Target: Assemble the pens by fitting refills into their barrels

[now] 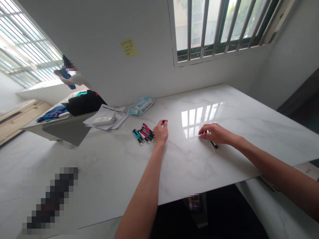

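My left hand [161, 132] is closed, its fingertips pinched around a red and black pen [163, 121] that is mostly hidden by the fingers. Just left of that wrist lies a loose cluster of pens [147, 133], red, teal and black with silver tips. Over to the right, my right hand [213, 132] hovers low at the tabletop, fingers curved and thumb apart from them; no held thing shows. Under its palm side lie a black pen part [214, 144] and a thin white stick [213, 148], partly covered by the hand.
A pack of wipes [142, 106] stands against the wall on the white marbled table [184, 179]. Left of it are papers [104, 114] with a white plug-like block [103, 120]. A mirror-like panel borders the left side. Dark clothed legs [224, 212] are below the front edge.
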`<state>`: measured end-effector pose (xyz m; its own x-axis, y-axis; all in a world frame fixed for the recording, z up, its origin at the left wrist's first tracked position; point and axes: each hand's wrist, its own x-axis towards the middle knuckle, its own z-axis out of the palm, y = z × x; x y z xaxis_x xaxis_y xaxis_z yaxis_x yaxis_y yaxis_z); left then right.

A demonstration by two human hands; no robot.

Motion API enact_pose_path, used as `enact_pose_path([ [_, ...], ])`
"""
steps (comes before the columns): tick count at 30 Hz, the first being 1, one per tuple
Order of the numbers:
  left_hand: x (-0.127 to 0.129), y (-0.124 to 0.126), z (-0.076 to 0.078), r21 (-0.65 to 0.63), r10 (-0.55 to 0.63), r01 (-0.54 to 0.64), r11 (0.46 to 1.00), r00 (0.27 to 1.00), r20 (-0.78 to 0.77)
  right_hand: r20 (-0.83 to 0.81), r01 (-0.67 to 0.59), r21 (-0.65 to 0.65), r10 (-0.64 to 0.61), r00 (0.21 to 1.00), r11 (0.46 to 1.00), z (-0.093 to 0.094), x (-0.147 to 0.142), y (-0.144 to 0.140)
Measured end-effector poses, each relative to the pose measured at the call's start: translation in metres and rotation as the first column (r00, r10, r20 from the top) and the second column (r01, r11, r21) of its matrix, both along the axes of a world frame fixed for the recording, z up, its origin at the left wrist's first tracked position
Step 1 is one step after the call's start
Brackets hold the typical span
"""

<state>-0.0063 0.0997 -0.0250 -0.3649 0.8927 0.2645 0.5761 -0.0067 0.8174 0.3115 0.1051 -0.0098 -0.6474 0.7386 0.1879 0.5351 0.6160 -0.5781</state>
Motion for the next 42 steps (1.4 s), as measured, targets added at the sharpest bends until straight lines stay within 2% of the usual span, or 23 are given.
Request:
enact_pose_path([
  [2, 0.004, -0.002, 0.003, 0.023, 0.013, -0.013, 1.000, 1.000, 0.022, 0.027, -0.003, 0.006, 0.003, 1.000, 1.000, 0.004, 0.005, 0.000],
  [5, 0.014, -0.006, 0.007, 0.045, -0.075, 0.072, 0.996, 0.995, 0.060, 0.054, -0.008, -0.018, 0.009, 0.999, 1.000, 0.006, 0.012, 0.003],
  [9, 0.030, -0.012, 0.010, 0.044, -0.135, 0.136, 0.990, 0.991, -0.020, -0.001, -0.006, -0.044, 0.006, 1.000, 0.999, 0.008, 0.008, 0.009],
  [12, 0.040, -0.018, 0.013, 0.020, -0.179, 0.180, 0.984, 0.983, -0.044, -0.139, 0.014, -0.050, -0.021, 0.990, 0.999, 0.013, -0.008, 0.017],
  [16, 0.046, -0.024, 0.014, -0.001, -0.244, 0.245, 0.970, 0.967, -0.075, -0.365, -0.022, -0.215, -0.059, 0.929, 0.976, 0.015, -0.038, 0.033],
  [20, 0.046, -0.029, 0.011, -0.038, -0.312, 0.310, 0.950, 0.947, -0.078, -0.514, -0.093, -0.314, -0.086, 0.854, 0.945, 0.007, -0.062, 0.042],
  [23, 0.049, -0.032, 0.010, -0.048, -0.380, 0.377, 0.925, 0.919, -0.103, -0.581, -0.140, -0.347, -0.095, 0.808, 0.927, -0.001, -0.069, 0.038],
  [30, 0.056, -0.035, 0.010, -0.054, -0.462, 0.458, 0.887, 0.881, -0.107, -0.630, -0.167, -0.389, -0.129, 0.766, 0.906, -0.004, -0.067, 0.026],
  [36, 0.058, -0.040, 0.009, -0.046, -0.510, 0.508, 0.860, 0.855, -0.094, -0.628, -0.220, -0.393, -0.086, 0.774, 0.893, -0.002, -0.067, 0.019],
  [42, 0.058, -0.041, 0.009, -0.059, -0.517, 0.515, 0.855, 0.843, -0.145, -0.623, -0.210, -0.402, -0.098, 0.776, 0.891, -0.006, -0.066, 0.020],
])
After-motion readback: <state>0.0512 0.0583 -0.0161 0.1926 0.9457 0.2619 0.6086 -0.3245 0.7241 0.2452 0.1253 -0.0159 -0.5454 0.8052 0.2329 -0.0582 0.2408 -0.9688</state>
